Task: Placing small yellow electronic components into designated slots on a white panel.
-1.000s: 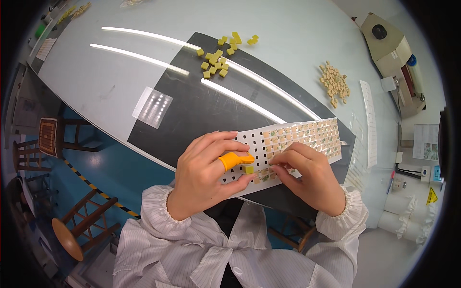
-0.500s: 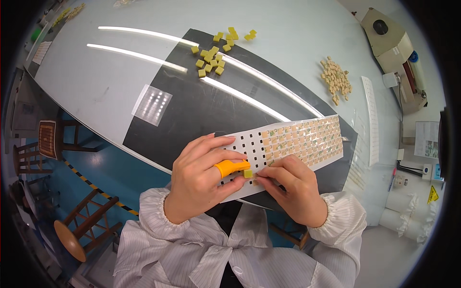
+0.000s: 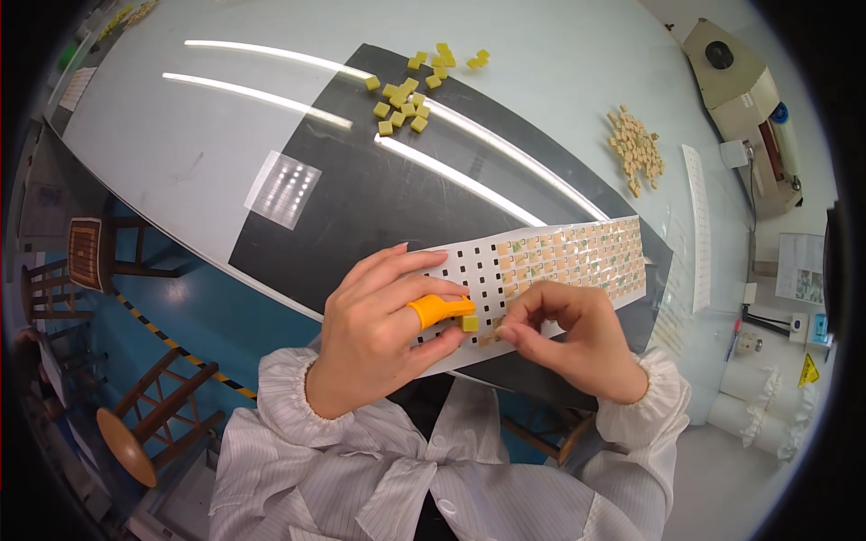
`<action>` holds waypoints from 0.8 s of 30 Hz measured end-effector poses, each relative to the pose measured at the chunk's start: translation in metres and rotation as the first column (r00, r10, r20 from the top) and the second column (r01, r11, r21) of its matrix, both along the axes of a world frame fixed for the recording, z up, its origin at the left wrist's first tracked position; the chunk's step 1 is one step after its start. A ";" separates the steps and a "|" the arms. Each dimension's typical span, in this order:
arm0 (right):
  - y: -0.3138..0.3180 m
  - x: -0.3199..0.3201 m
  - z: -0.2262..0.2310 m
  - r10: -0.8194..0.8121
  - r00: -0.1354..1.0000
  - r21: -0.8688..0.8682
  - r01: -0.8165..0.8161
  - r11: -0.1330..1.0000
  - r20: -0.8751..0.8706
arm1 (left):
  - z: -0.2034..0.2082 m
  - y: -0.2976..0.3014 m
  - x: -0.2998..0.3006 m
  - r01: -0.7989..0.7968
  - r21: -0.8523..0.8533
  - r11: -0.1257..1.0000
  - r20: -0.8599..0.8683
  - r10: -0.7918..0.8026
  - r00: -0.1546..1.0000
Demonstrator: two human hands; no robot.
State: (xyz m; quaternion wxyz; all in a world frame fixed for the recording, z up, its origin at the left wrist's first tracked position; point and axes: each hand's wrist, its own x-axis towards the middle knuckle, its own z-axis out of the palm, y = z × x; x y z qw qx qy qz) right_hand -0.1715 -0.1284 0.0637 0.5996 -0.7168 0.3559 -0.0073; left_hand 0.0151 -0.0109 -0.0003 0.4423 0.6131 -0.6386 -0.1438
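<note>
A small yellow-green cube (image 3: 469, 323) is between the orange-covered finger and the thumb of my left hand (image 3: 372, 320), which is closed on it over a white sheet (image 3: 456, 359). Rows of black squares mark the sheet's left part; beige pieces (image 3: 577, 257) under a shiny surface cover its right part. My right hand (image 3: 582, 338) hovers at the sheet's near edge, thumb and forefinger pinched together. Whether anything sits in that pinch is too small to tell. Just left of those fingertips, a beige piece (image 3: 488, 341) lies on the sheet.
Several yellow-green cubes (image 3: 397, 101) lie scattered at the back of the dark mat (image 3: 352, 203). A heap of small beige pieces (image 3: 634, 151) rests at the far right. A clear sheet (image 3: 284, 189) lies on the left, and a beige machine (image 3: 726, 68) stands at the back right.
My right hand has drawn back to the right, away from the cube, its wrist turned. My left hand stays nearly in place with the cube.
</note>
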 end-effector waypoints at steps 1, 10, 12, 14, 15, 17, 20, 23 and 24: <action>-0.004 0.004 0.001 0.000 1.000 0.000 0.000 1.000 0.000 | 0.000 0.000 0.000 0.004 -0.003 1.000 0.004 -0.003 1.000; -0.020 0.025 0.003 -0.029 0.998 0.489 0.054 0.871 -0.058 | -0.001 0.000 -0.001 -0.006 -0.007 1.000 -0.025 0.006 1.000; -0.019 0.025 0.001 -0.022 0.998 0.489 0.046 0.871 -0.055 | -0.001 0.001 -0.001 -0.007 0.000 1.000 -0.024 0.007 1.000; -0.019 0.025 0.001 -0.017 0.999 0.488 0.040 0.872 -0.051 | 0.000 0.001 0.000 -0.005 0.006 1.000 -0.024 0.005 1.000; -0.019 0.025 0.001 -0.008 0.999 0.484 0.034 0.874 -0.054 | 0.001 0.001 0.000 0.001 -0.003 1.000 -0.009 -0.001 1.000; -0.020 0.025 0.001 0.000 0.998 0.481 0.028 0.876 -0.058 | 0.002 0.000 0.001 0.008 -0.012 1.000 0.005 -0.008 1.000; -0.022 0.026 0.000 0.017 0.998 0.492 0.013 0.870 -0.057 | 0.001 0.000 0.001 0.013 -0.011 1.000 0.006 -0.013 1.000; -0.023 0.026 0.000 0.021 0.998 0.497 0.013 0.867 -0.062 | 0.001 0.000 0.001 0.015 -0.003 1.000 0.000 -0.015 1.000; -0.023 0.027 0.000 0.025 0.998 0.492 0.010 0.870 -0.065 | 0.002 0.000 0.001 0.015 0.001 1.000 -0.002 -0.015 1.000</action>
